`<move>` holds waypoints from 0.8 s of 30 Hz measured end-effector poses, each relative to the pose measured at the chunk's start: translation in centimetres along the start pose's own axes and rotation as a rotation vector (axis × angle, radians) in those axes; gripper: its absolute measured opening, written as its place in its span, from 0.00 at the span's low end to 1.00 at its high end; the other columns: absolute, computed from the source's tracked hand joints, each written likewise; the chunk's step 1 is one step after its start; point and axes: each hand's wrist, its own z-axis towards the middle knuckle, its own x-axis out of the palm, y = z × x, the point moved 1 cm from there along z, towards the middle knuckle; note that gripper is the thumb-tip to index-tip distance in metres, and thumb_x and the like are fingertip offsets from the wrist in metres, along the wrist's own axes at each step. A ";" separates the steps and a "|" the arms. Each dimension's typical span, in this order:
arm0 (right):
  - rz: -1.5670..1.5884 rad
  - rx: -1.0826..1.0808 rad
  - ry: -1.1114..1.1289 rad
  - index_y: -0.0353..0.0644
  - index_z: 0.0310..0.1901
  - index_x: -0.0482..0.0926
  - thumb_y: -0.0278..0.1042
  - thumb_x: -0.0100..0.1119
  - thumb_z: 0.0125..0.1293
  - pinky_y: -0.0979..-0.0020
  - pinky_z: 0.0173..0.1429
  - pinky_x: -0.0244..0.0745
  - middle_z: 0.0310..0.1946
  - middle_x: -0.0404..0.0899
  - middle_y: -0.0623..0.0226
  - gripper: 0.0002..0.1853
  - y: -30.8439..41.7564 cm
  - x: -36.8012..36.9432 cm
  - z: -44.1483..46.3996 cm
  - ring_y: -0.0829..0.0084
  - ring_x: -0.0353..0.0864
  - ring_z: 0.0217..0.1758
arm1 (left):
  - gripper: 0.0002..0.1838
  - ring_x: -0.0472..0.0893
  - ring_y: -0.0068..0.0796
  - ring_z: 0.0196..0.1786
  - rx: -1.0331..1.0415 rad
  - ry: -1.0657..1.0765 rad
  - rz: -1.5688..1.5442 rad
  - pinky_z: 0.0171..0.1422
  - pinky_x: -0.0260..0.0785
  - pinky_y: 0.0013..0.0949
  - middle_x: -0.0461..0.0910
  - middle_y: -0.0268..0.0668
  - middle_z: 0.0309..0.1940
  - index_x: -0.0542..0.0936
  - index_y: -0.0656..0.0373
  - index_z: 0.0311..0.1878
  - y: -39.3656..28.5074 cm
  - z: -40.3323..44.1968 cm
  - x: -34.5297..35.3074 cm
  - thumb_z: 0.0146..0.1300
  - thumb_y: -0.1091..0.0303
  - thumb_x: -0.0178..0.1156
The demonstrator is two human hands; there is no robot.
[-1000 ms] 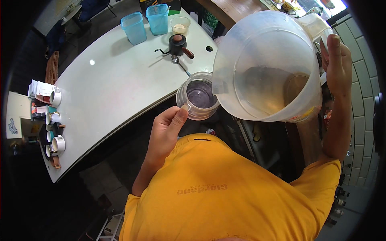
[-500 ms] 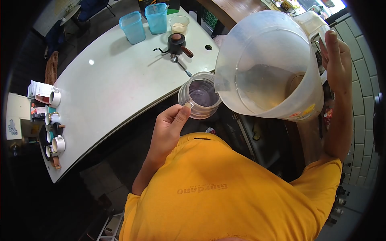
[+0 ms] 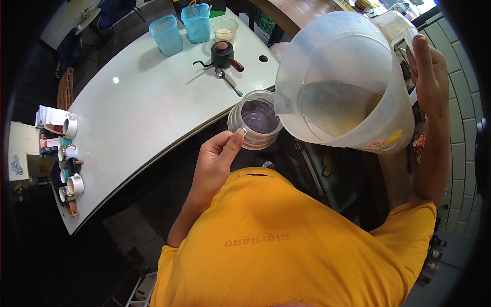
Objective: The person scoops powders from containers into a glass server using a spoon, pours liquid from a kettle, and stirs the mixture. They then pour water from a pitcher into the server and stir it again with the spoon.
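My left hand [image 3: 220, 152] is closed on the handle of a small clear measuring jug [image 3: 254, 139], its thumb on top. That jug is beside the counter's near edge, with a little clear liquid apparently at its bottom. My right hand [image 3: 428, 77] is wrapped round the handle of a large translucent plastic pitcher [image 3: 327, 66], thumb up along it. The pitcher tilts toward the small jug, its lip right beside the jug's rim. Some liquid shows low inside the pitcher. I cannot make out a stream between the two.
On the white counter [image 3: 133, 102] stand a black gooseneck kettle [image 3: 222, 55], a spoon [image 3: 228, 82], two blue plastic containers [image 3: 166, 36] and a clear cup with pale contents [image 3: 225, 31]. Several cups [image 3: 75, 184] line the left end. A wooden surface [image 3: 286, 16] lies beyond.
The pitcher's body tilts slightly differently, and the liquid inside it has shifted. The small jug stays almost in place in my left hand. The view has moved slightly.
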 end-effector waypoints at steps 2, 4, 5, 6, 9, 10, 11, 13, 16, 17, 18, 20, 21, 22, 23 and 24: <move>0.003 0.011 -0.002 0.48 0.20 0.63 0.65 0.40 0.73 0.79 0.22 0.46 0.16 0.56 0.82 0.31 -0.1 0.1 0.0 0.88 0.51 0.18 | 0.18 0.57 0.12 0.27 -0.004 -0.001 -0.001 0.32 0.50 0.21 0.61 0.20 0.22 0.74 0.56 0.28 0.2 0.0 -0.1 0.72 0.56 0.55; -0.009 0.012 -0.006 0.47 0.20 0.63 0.65 0.40 0.72 0.79 0.22 0.46 0.16 0.57 0.82 0.31 -0.1 0.1 0.0 0.89 0.51 0.18 | 0.18 0.55 0.09 0.28 -0.011 0.018 -0.040 0.31 0.47 0.21 0.61 0.18 0.22 0.78 0.61 0.30 0.6 0.1 -0.3 0.71 0.57 0.57; -0.009 0.012 -0.006 0.47 0.20 0.63 0.65 0.40 0.72 0.79 0.22 0.46 0.16 0.57 0.82 0.31 -0.1 0.1 0.0 0.89 0.51 0.18 | 0.18 0.55 0.09 0.28 -0.012 0.018 -0.040 0.31 0.47 0.21 0.61 0.18 0.22 0.78 0.61 0.30 0.4 0.1 -0.2 0.71 0.57 0.57; -0.021 0.008 0.005 0.47 0.20 0.63 0.65 0.41 0.72 0.79 0.22 0.46 0.16 0.57 0.82 0.31 -0.2 0.0 0.0 0.89 0.51 0.18 | 0.18 0.56 0.10 0.28 -0.013 0.013 -0.016 0.31 0.48 0.21 0.61 0.19 0.22 0.76 0.59 0.29 0.1 0.1 0.0 0.72 0.57 0.56; -0.029 0.010 0.015 0.47 0.20 0.63 0.66 0.41 0.72 0.79 0.22 0.46 0.16 0.57 0.82 0.31 -0.2 0.0 0.1 0.89 0.52 0.18 | 0.18 0.56 0.12 0.27 -0.019 0.011 0.007 0.32 0.49 0.21 0.60 0.20 0.22 0.74 0.56 0.27 -0.1 0.2 0.2 0.72 0.56 0.54; -0.023 0.017 0.014 0.47 0.20 0.64 0.66 0.41 0.72 0.79 0.22 0.46 0.16 0.57 0.82 0.31 -0.2 0.0 0.1 0.89 0.52 0.18 | 0.18 0.56 0.12 0.27 -0.024 0.013 0.008 0.32 0.49 0.21 0.60 0.20 0.22 0.74 0.56 0.27 0.0 0.2 0.2 0.73 0.57 0.54; -0.022 0.017 0.015 0.47 0.20 0.64 0.66 0.41 0.72 0.79 0.22 0.46 0.16 0.57 0.82 0.31 -0.3 0.0 0.1 0.89 0.52 0.18 | 0.18 0.56 0.12 0.27 -0.024 0.012 0.009 0.32 0.49 0.21 0.60 0.20 0.22 0.74 0.56 0.27 0.1 0.2 0.2 0.73 0.57 0.54; -0.035 0.015 0.007 0.47 0.20 0.64 0.66 0.41 0.72 0.79 0.22 0.46 0.16 0.57 0.82 0.31 -0.4 0.0 0.1 0.88 0.52 0.18 | 0.18 0.56 0.12 0.27 -0.019 0.012 0.009 0.32 0.49 0.21 0.60 0.21 0.22 0.73 0.56 0.27 0.3 0.3 0.1 0.73 0.56 0.54; -0.020 0.032 0.028 0.46 0.20 0.64 0.66 0.41 0.72 0.79 0.22 0.46 0.16 0.57 0.82 0.31 -0.6 0.0 0.1 0.88 0.52 0.19 | 0.18 0.56 0.12 0.27 -0.012 0.022 0.002 0.32 0.49 0.21 0.60 0.21 0.22 0.73 0.56 0.27 0.3 0.4 0.1 0.73 0.56 0.54; -0.020 0.033 0.028 0.46 0.20 0.64 0.66 0.41 0.72 0.79 0.22 0.46 0.16 0.57 0.82 0.31 -0.6 0.1 0.1 0.88 0.52 0.19 | 0.18 0.56 0.12 0.27 -0.012 0.022 0.001 0.32 0.49 0.21 0.60 0.21 0.22 0.73 0.56 0.27 0.2 0.4 0.1 0.73 0.56 0.54; -0.028 0.022 0.020 0.46 0.20 0.64 0.65 0.41 0.72 0.79 0.22 0.46 0.16 0.57 0.82 0.31 -0.5 0.1 0.2 0.88 0.52 0.19 | 0.18 0.56 0.12 0.27 -0.016 0.018 0.002 0.32 0.49 0.21 0.61 0.21 0.22 0.73 0.56 0.27 0.2 0.4 0.2 0.73 0.56 0.54; -0.036 0.012 0.011 0.46 0.20 0.64 0.65 0.41 0.72 0.79 0.22 0.46 0.16 0.57 0.82 0.31 -0.4 0.3 0.2 0.88 0.52 0.19 | 0.18 0.57 0.12 0.27 -0.021 0.013 0.003 0.32 0.49 0.22 0.61 0.21 0.22 0.73 0.56 0.27 0.2 0.5 0.2 0.72 0.56 0.54; -0.041 -0.007 0.004 0.46 0.20 0.64 0.65 0.41 0.72 0.79 0.22 0.46 0.16 0.57 0.82 0.31 -0.3 0.4 0.2 0.88 0.52 0.19 | 0.18 0.57 0.12 0.27 -0.027 0.012 0.001 0.32 0.49 0.22 0.61 0.21 0.22 0.73 0.56 0.27 0.2 0.5 0.2 0.72 0.56 0.54; -0.045 -0.025 -0.003 0.46 0.20 0.64 0.65 0.41 0.72 0.79 0.23 0.45 0.17 0.57 0.82 0.31 -0.2 0.5 0.1 0.88 0.52 0.19 | 0.18 0.57 0.12 0.27 -0.035 0.011 -0.001 0.32 0.49 0.22 0.61 0.21 0.22 0.73 0.56 0.27 0.3 0.5 0.1 0.72 0.56 0.55; -0.045 -0.025 -0.003 0.46 0.20 0.64 0.65 0.41 0.72 0.79 0.23 0.45 0.17 0.57 0.82 0.31 -0.3 0.5 0.2 0.88 0.52 0.19 | 0.18 0.57 0.12 0.27 -0.035 0.011 -0.002 0.32 0.49 0.22 0.61 0.21 0.22 0.73 0.56 0.27 0.3 0.5 0.2 0.72 0.56 0.55; -0.037 -0.009 0.015 0.47 0.20 0.64 0.65 0.41 0.72 0.79 0.23 0.45 0.17 0.57 0.83 0.31 -0.5 0.4 0.2 0.88 0.52 0.19 | 0.18 0.57 0.12 0.27 -0.039 0.006 -0.002 0.32 0.49 0.22 0.61 0.21 0.22 0.74 0.57 0.28 0.3 0.5 0.2 0.72 0.57 0.55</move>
